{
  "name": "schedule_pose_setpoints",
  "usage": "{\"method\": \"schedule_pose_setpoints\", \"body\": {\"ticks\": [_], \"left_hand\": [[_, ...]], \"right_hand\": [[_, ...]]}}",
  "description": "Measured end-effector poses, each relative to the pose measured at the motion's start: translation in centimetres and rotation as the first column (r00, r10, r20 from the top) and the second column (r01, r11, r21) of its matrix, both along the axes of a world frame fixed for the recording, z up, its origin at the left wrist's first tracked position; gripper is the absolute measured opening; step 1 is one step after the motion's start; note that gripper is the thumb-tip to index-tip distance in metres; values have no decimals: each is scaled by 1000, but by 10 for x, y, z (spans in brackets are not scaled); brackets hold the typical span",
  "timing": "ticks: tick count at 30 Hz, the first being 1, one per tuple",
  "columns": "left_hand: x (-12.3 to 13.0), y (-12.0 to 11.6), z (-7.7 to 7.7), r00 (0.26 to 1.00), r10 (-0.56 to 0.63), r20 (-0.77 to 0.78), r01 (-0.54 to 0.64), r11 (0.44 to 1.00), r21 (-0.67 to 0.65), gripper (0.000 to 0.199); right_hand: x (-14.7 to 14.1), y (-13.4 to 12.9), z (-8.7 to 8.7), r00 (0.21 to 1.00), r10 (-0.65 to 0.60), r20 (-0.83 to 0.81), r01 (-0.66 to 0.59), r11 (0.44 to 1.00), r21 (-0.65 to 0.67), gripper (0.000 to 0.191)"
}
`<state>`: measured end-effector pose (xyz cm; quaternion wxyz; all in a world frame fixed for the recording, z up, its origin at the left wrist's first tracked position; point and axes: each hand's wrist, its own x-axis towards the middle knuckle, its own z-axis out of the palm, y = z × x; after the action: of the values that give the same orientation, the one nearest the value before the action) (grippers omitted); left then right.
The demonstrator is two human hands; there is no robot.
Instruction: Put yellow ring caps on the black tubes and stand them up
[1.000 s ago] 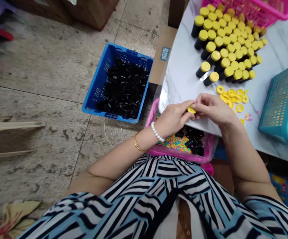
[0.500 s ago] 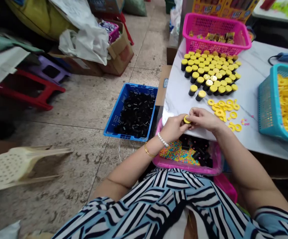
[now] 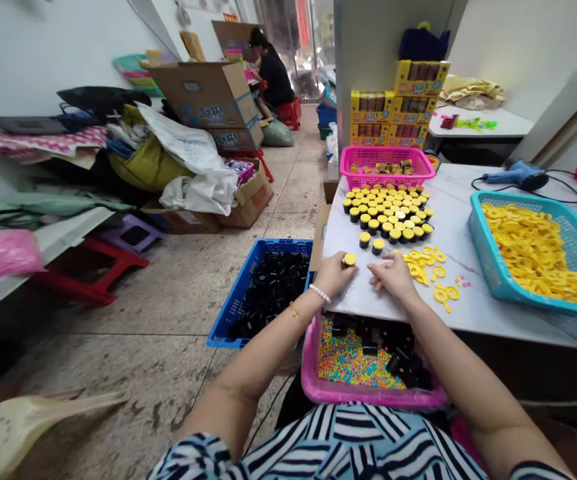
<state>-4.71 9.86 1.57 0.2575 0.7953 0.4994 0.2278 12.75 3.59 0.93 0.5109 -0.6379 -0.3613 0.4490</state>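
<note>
Head view, held piece: a short black cylinder with a round yellow cap (image 3: 349,259) is held cap-up above the white, grey-veined tabletop (image 3: 461,230); whether its base touches cannot be told.
Left hand (image 3: 333,275): thumb and fingers are pinched round the cylinder.
Right hand (image 3: 393,277): fingers are parted and loosely curled; nothing is seen held.
Slip risk: if the pinch is slackened, the piece could be dropped and rolled over the nearby edge, its wall being seemingly smooth.
Topple risk: the crowded upright yellow-capped black cylinders (image 3: 400,215) could be knocked into one another by a forward brush of the right hand.
Scatter risk: the flat, tabbed yellow plastic rings (image 3: 415,256) could be swept aside, being loosely strewn beside that hand.
Tray: round multicoloured beads (image 3: 348,363) and glossy black tubes (image 3: 401,365) are held in a pink plastic tray (image 3: 368,398).
</note>
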Motion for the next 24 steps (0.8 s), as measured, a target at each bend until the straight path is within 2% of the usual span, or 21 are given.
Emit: {"method": "schedule_pose_setpoints", "body": {"ticks": [4, 6, 9, 12, 15, 18, 19, 20, 21, 22, 24], "left_hand": [[26, 41, 0, 998, 53, -22, -53, 999, 13, 37], [41, 55, -1, 998, 68, -17, -67, 998, 13, 42], [60, 72, -2, 997, 81, -8, -81, 997, 16, 38], [73, 87, -1, 996, 93, 6, -93, 996, 14, 38], [75, 90, 0, 994, 105, 21, -105, 994, -12, 52], [56, 64, 0, 991, 77, 110, -73, 997, -35, 70], [43, 46, -2, 983, 53, 176, -49, 998, -28, 71], [26, 24, -6, 972, -17, 233, 20, 1000, -13, 67], [8, -1, -12, 959, -97, 268, 97, 995, 14, 55], [-11, -28, -19, 945, -157, 288, 148, 988, 54, 39], [-47, -83, -38, 928, -275, 252, 230, 954, 194, 18]], "right_hand": [[5, 43, -3, 987, -137, -83, 134, 990, -36, 59], [5, 61, -4, 980, -161, -121, 156, 986, -52, 56], [4, 80, -1, 971, -182, -157, 174, 983, -63, 46], [2, 89, 6, 965, -189, -180, 179, 981, -70, 32], [-1, 76, 13, 970, -155, -187, 144, 987, -69, 23], [-3, 28, 18, 987, -52, -152, 43, 997, -60, 20], [-1, 5, 20, 995, 5, -96, -9, 999, -42, 19], [2, -21, 22, 992, 108, 63, -109, 994, 13, 16], [9, -48, 23, 951, 156, 265, -181, 980, 75, 15], [19, -75, 25, 884, 112, 454, -190, 973, 130, 14], [50, -120, 27, 705, -56, 707, -118, 974, 195, 14]]}}
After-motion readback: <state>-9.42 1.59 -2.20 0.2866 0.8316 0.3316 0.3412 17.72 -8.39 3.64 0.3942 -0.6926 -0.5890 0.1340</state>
